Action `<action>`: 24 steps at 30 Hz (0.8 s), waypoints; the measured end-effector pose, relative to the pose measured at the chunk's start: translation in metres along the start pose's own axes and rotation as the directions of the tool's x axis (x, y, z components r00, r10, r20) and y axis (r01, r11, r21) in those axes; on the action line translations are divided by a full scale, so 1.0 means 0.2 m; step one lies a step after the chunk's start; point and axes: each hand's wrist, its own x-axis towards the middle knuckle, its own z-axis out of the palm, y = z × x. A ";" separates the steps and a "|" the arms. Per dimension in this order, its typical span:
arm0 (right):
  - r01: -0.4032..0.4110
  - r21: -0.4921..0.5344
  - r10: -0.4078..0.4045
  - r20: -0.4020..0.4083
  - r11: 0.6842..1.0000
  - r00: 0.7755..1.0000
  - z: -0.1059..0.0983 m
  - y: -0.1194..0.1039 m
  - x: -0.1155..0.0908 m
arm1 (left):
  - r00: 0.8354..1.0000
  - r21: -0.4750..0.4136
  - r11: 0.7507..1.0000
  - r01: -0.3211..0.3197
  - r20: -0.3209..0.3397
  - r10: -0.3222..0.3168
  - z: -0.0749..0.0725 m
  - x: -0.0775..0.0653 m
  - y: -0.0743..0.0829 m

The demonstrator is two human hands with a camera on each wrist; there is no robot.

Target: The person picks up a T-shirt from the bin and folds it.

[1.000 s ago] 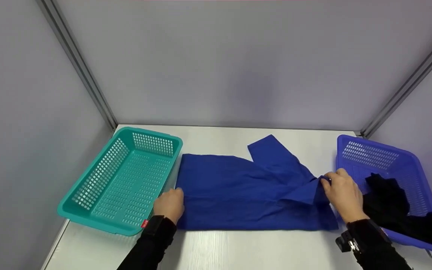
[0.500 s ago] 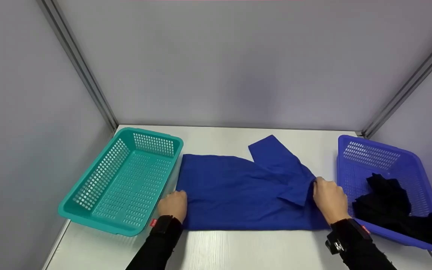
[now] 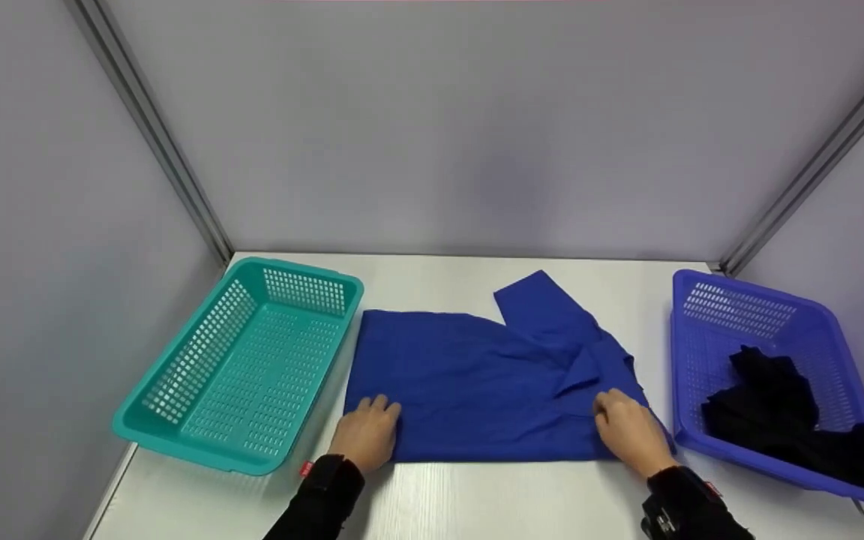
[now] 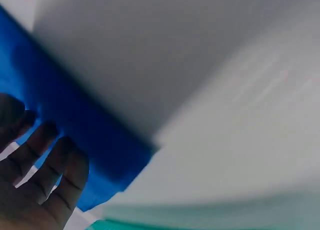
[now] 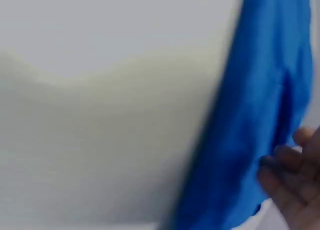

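Observation:
A blue shirt [image 3: 462, 382] lies folded lengthwise on the table, one sleeve [image 3: 541, 300] sticking out at the back. My left hand [image 3: 367, 435] is over its near left corner, fingers spread on or just above the cloth. In the left wrist view the fingers of that left hand [image 4: 42, 175] hold nothing. Over the near right part of the shirt, my right hand [image 3: 631, 435] has loosely bent fingers. The right wrist view shows this right hand [image 5: 295, 180] beside the blue cloth [image 5: 240, 130] without gripping it; contact is unclear.
To the left stands a teal perforated basket [image 3: 353, 330] with nothing in it. A purple basket [image 3: 691, 442] at the right holds a bunched black cloth [image 3: 773, 405]. Grey panels [image 3: 477, 135] enclose the white table [image 3: 477, 502] at the back and sides.
My right hand has let go of the shirt's right end and moved left and nearer. My left hand has loosened its fingers from the left edge and slid right and nearer.

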 end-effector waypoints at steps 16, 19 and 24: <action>-0.085 -0.139 0.120 0.265 0.987 0.957 0.12 -0.03 0.04 | 0.940 -0.230 0.957 0.176 0.329 -0.094 -0.09 -0.04 -0.03; -0.088 -0.151 0.129 0.290 0.985 0.948 0.12 -0.03 0.05 | 0.921 -0.236 0.950 0.207 0.375 -0.108 -0.09 -0.03 -0.04; -0.031 -0.145 0.064 0.227 0.989 0.972 0.12 -0.05 0.06 | 0.959 -0.201 0.964 0.171 0.260 -0.116 -0.09 -0.01 -0.06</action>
